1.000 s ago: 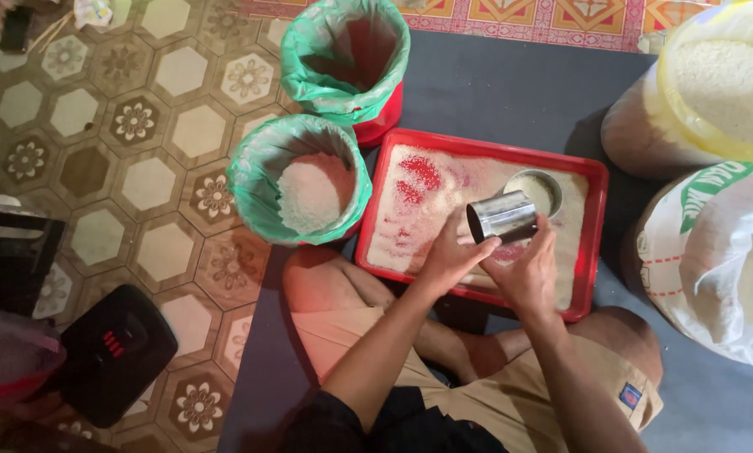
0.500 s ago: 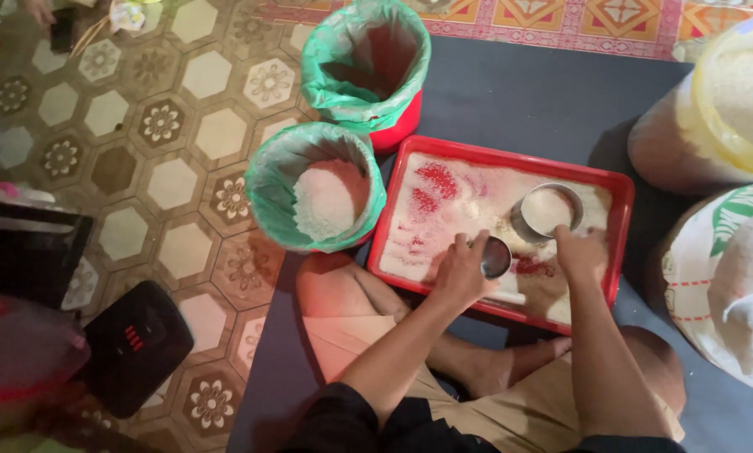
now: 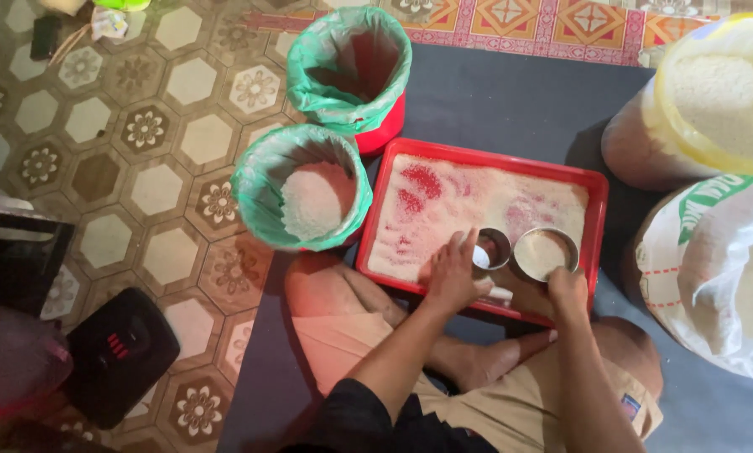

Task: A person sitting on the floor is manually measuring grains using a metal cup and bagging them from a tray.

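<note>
We see the left hand (image 3: pixel 452 273) resting flat on the rice in the red tray (image 3: pixel 594 197), touching a small metal cup (image 3: pixel 491 248). Right hand (image 3: pixel 568 285) grips a rice-filled tin (image 3: pixel 546 253) just beside it — beyond, two green-lined buckets (image 3: pixel 301 197).

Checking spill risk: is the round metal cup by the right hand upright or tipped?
Upright: the round metal cup stands in the red tray, its open mouth showing white grain; right hand at its rim.

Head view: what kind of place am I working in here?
Probably a home floor used for sorting rice: patterned floor tiles, a dark mat, a red tray of rice, and open rice sacks beside the seated person.
</note>
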